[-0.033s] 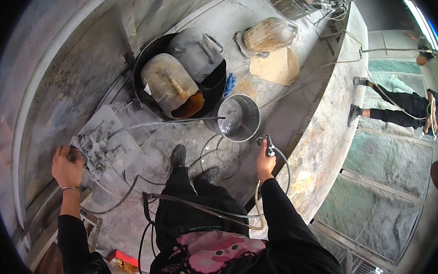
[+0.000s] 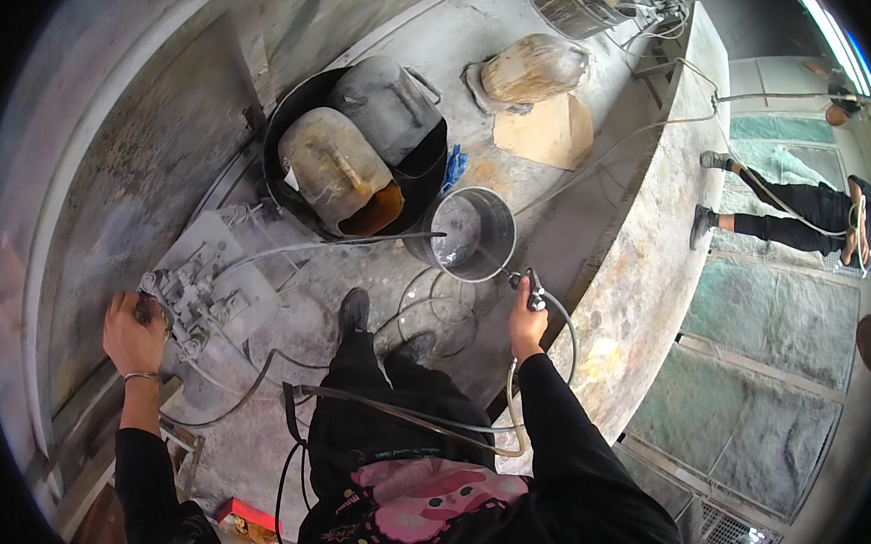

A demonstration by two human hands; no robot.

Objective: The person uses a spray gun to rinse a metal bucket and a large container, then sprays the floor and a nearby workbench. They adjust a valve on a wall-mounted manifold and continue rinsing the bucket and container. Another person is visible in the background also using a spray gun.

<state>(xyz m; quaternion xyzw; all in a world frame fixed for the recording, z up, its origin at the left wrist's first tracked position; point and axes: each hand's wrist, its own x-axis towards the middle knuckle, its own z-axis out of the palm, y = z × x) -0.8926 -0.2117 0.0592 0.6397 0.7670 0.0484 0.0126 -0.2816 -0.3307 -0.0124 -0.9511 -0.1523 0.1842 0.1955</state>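
At the far left, my left hand [image 2: 132, 332] is closed around a dark knob [image 2: 144, 310] on a grimy grey pump [image 2: 190, 305] with fittings and hoses. My right hand [image 2: 526, 324] grips a spray gun [image 2: 530, 288], its hose looping down behind the hand. The gun's front points at a metal bucket [image 2: 503, 230], and a thin streak shows between the two. Whitish liquid [image 2: 459, 233] lies inside the bucket. A dark-ended hose [image 2: 354, 241] runs from the pump over the bucket's rim into it.
Beyond the bucket, a black tub [image 2: 276, 147] holds two stained jugs [image 2: 334, 168]. A blue cloth [image 2: 455, 167], cardboard [image 2: 545, 134] and a wrapped container [image 2: 533, 69] lie farther off. Hoses [image 2: 262, 377] cross near my feet. A low wall [image 2: 646, 289] runs along the right; another person [image 2: 800, 205] stands past it.
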